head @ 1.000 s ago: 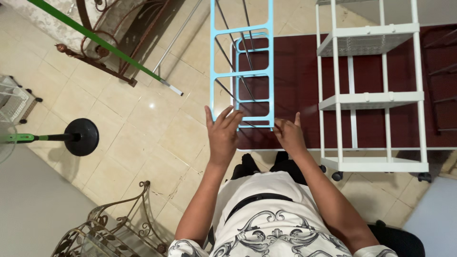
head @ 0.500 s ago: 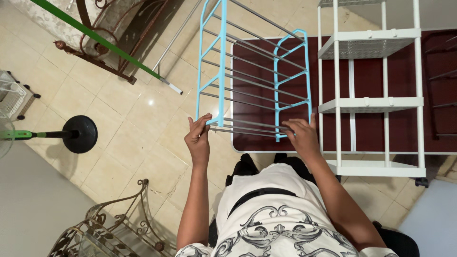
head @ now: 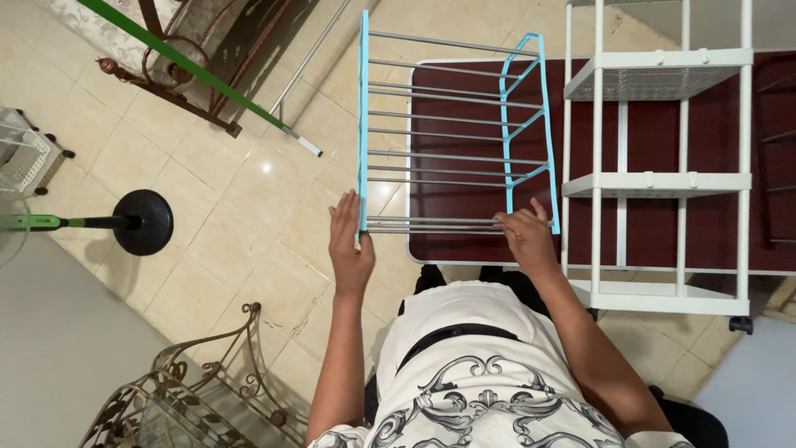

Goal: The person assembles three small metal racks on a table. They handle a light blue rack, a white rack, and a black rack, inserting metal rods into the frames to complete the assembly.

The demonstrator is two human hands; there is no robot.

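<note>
I have the light blue rack held out in front of me, its left frame hanging over the tiled floor and its right frame over the dark red table. My left hand presses flat against the near end of the left frame, fingers extended along it rather than curled round. My right hand is clenched over the nearest grey rods at the foot of the right frame. As I judge it, I am spreading the two side frames apart and squaring the rack up. The next move calls for keeping both frames parallel, and staying off the white shelf unit just to the right. The green-handled pole and black round base lie well apart to the left.
</note>
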